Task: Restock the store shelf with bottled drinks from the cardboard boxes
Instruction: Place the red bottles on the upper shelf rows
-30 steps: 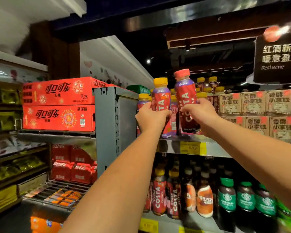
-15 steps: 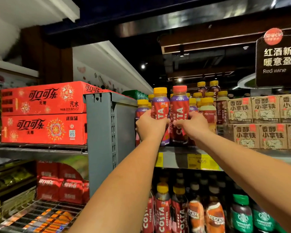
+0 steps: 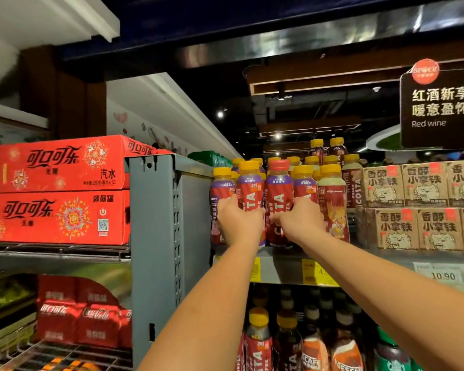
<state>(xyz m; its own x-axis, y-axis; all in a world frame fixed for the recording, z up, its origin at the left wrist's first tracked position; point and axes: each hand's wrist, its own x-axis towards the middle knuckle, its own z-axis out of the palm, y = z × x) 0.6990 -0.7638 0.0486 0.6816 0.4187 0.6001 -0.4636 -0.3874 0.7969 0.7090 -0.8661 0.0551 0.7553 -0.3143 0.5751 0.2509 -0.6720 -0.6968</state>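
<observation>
Both arms reach up to the top shelf (image 3: 281, 266). My left hand (image 3: 239, 223) grips a yellow-capped Costa bottle (image 3: 249, 188) that stands at the shelf's front. Right beside it, my right hand (image 3: 299, 220) grips a red-capped Costa bottle (image 3: 278, 191), also upright on the shelf. Several more yellow-capped Costa bottles (image 3: 330, 194) stand around and behind the two. No cardboard supply box is in view.
A grey shelf upright (image 3: 156, 236) borders the bottles on the left, with red Coca-Cola cartons (image 3: 56, 191) beyond it. Brown latte cartons (image 3: 413, 207) are stacked to the right. Below stand more coffee bottles (image 3: 314, 344). A Red wine sign (image 3: 439, 108) hangs upper right.
Both hands lowered their bottles from above the row onto the shelf and pushed them in among the others. The camera moved closer and tilted up.
</observation>
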